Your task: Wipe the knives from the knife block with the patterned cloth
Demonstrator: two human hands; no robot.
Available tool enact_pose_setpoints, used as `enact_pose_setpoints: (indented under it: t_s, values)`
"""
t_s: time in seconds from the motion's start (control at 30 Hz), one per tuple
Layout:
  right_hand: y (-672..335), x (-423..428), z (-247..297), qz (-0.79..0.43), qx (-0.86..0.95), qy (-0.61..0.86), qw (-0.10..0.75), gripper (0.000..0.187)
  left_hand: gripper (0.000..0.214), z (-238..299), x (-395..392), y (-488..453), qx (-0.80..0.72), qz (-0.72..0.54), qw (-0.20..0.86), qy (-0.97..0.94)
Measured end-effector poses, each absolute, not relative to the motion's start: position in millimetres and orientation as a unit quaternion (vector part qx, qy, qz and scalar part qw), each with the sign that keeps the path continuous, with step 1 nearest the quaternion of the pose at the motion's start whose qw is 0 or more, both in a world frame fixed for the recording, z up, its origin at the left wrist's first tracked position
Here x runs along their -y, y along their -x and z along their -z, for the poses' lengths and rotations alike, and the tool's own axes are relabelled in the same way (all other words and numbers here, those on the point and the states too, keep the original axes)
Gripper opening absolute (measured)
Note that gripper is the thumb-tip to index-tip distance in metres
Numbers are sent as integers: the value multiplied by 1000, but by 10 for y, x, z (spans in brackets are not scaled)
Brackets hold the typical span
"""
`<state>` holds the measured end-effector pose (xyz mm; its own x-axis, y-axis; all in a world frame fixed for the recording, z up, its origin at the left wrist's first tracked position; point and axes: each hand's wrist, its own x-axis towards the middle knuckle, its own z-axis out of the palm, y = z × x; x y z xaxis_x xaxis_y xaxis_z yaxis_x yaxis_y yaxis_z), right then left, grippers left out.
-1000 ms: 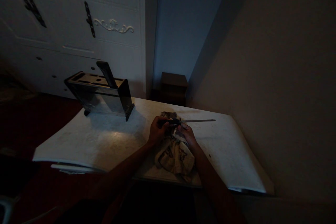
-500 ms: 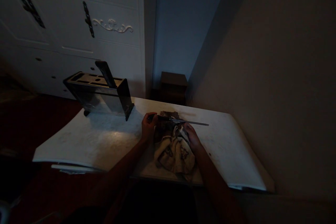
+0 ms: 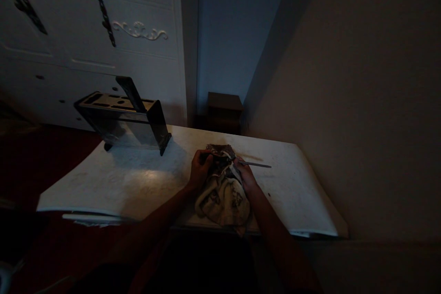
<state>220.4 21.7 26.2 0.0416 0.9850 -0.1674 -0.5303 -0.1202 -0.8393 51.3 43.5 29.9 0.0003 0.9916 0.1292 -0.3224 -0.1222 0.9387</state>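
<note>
A thin metal rod with a dark handle, a honing steel (image 3: 257, 164), lies level above a white table (image 3: 138, 183). My left hand (image 3: 199, 169) is closed round its handle end. My right hand (image 3: 244, 175) presses a beige patterned cloth (image 3: 223, 195) around the rod, so only the tip sticks out to the right. The cloth's loose part hangs down onto the table near the front edge.
A dark knife block (image 3: 120, 117) with one black handle (image 3: 128, 92) in it stands at the table's far left. White cabinet doors (image 3: 103, 32) rise behind it. A small brown stool (image 3: 223, 110) sits in the corner beyond, and a plain wall (image 3: 361, 101) runs along the right.
The rod has slid leftwards through the cloth, so less of it shows. The cloth now covers the handle area, and both hands sit closer together. The camera shifted slightly.
</note>
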Motion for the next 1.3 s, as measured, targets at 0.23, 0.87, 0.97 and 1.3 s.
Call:
enact_pose_setpoints:
  t_s: [0.23, 0.87, 0.97, 1.3]
  values:
    - [-2240, -271, -123, -644, 262, 393, 602, 43, 52, -379, -419, -502, -380, -627, 578, -359]
    - [-2248, -172, -216, -682, 187, 383, 594, 41, 53, -547, -416, 410, -344, -802, 461, -159]
    - [-2251, -156, -236, -698, 154, 391, 580, 42, 49, -823, -360, 667, -334, -822, 421, -189]
    - [-2275, -100, -300, -740, 97, 430, 508, 49, 44, -2070, -296, 1330, -327, -871, 237, -281]
